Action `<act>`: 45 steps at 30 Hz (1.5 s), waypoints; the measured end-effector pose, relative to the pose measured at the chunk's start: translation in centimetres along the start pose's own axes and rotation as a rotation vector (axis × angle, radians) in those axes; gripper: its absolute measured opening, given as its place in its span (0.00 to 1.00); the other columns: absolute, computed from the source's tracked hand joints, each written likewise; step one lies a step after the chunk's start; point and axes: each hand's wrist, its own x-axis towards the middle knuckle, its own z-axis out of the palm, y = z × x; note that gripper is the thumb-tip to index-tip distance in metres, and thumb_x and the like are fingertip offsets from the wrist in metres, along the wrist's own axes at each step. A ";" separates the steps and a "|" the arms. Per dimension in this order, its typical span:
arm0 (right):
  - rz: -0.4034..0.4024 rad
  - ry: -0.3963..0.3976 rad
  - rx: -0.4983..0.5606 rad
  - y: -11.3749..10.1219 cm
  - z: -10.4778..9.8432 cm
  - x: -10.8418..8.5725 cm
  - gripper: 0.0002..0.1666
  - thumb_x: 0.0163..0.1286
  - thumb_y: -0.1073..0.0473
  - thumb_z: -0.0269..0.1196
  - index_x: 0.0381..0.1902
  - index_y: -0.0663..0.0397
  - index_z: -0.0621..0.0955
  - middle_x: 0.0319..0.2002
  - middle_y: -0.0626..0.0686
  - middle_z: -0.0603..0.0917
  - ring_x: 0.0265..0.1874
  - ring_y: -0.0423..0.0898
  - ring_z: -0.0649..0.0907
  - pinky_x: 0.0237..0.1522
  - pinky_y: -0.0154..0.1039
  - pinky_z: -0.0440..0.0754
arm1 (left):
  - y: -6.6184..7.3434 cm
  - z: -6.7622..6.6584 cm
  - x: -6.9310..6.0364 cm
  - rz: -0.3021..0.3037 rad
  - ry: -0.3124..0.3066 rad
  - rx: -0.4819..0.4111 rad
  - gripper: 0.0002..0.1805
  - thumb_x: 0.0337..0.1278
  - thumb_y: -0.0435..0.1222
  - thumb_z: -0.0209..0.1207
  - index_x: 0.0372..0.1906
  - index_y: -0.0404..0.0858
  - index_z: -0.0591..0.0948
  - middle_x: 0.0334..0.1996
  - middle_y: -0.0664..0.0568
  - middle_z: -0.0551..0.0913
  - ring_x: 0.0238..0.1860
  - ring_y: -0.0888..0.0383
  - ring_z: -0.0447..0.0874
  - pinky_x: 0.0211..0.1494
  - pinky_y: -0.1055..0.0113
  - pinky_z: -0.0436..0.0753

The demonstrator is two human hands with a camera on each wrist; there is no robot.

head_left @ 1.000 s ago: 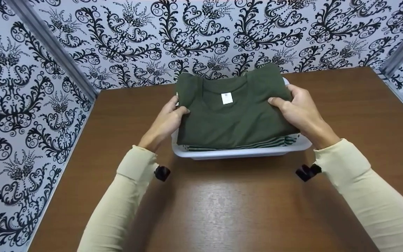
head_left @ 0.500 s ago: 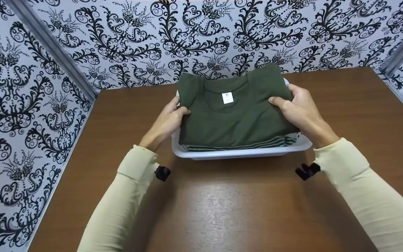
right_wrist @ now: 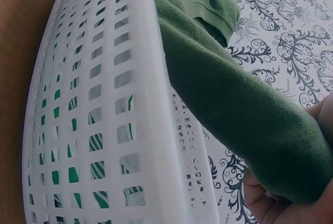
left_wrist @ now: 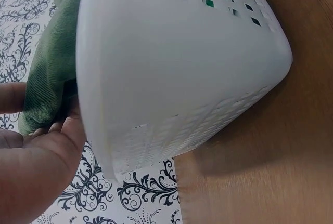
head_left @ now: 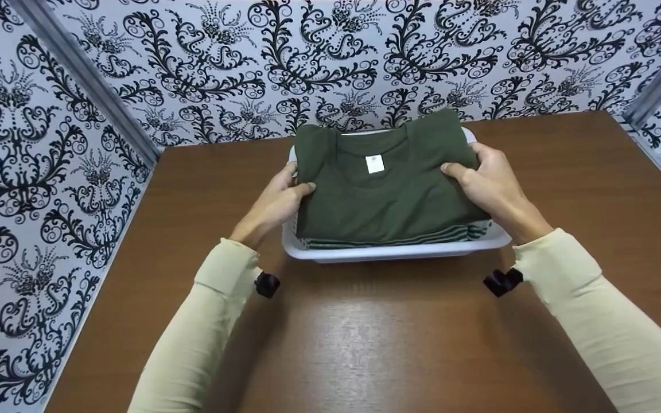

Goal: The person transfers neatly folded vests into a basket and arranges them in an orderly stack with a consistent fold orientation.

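A folded dark green T-shirt [head_left: 388,201] with a white neck label lies over a white plastic basket [head_left: 393,252]. My left hand [head_left: 276,201] pinches the shirt's left side, thumb on top and fingers beneath. On the opposite side my right hand [head_left: 494,180] grips the shirt the same way. In the left wrist view the left hand [left_wrist: 44,161] holds the green cloth just above the basket rim. The right wrist view has the right hand [right_wrist: 296,203] curled round the shirt's edge, raised off the rim. Green-and-white striped cloth [head_left: 451,234] shows beneath the shirt inside the basket.
The basket stands on a brown wooden table [head_left: 353,332], near the back wall [head_left: 319,63] with its black scroll pattern. Another patterned wall [head_left: 26,201] borders the table at left. A black wrist device [head_left: 266,284] hangs at each cuff.
The shirt has sunk slightly toward the basket, its upper edge lower now, so the basket's back rim shows behind the neckline. Both hands keep their hold; the left has shifted slightly right.
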 end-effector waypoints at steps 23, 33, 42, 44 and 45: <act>-0.027 0.011 -0.075 2.0 0.0 0.3 0.24 0.69 0.53 0.60 0.57 0.62 0.77 0.47 0.60 0.80 0.40 0.47 0.77 0.43 0.38 0.74 | -0.7 1.1 0.5 -0.021 -0.033 0.050 0.26 0.70 0.30 0.48 0.71 0.34 0.63 0.59 0.39 0.78 0.57 0.49 0.80 0.63 0.56 0.77; -0.030 -0.006 -0.105 3.1 -0.3 0.5 0.27 0.70 0.53 0.60 0.62 0.62 0.75 0.52 0.62 0.79 0.46 0.50 0.76 0.48 0.41 0.72 | -0.7 1.4 0.6 -0.055 -0.013 0.118 0.27 0.69 0.31 0.50 0.71 0.36 0.64 0.60 0.39 0.77 0.59 0.49 0.78 0.64 0.56 0.76; -0.059 0.014 -0.172 3.5 0.1 0.6 0.18 0.67 0.55 0.62 0.50 0.61 0.79 0.42 0.60 0.81 0.39 0.50 0.77 0.40 0.41 0.72 | -0.8 1.2 0.5 -0.114 0.008 0.177 0.27 0.69 0.34 0.51 0.71 0.37 0.64 0.60 0.43 0.77 0.59 0.52 0.77 0.65 0.58 0.74; -0.062 0.013 -0.163 3.5 0.0 0.6 0.19 0.67 0.55 0.62 0.51 0.61 0.79 0.43 0.59 0.81 0.39 0.50 0.76 0.40 0.40 0.72 | -0.8 1.3 0.5 -0.115 0.012 0.183 0.28 0.69 0.34 0.51 0.71 0.37 0.64 0.60 0.43 0.77 0.59 0.52 0.77 0.66 0.57 0.74; -0.065 0.014 -0.157 3.6 0.0 0.6 0.19 0.67 0.54 0.62 0.51 0.60 0.79 0.43 0.59 0.81 0.38 0.49 0.76 0.40 0.40 0.72 | -0.8 1.3 0.5 -0.116 0.016 0.186 0.27 0.69 0.34 0.51 0.71 0.37 0.64 0.60 0.43 0.77 0.59 0.52 0.77 0.66 0.57 0.74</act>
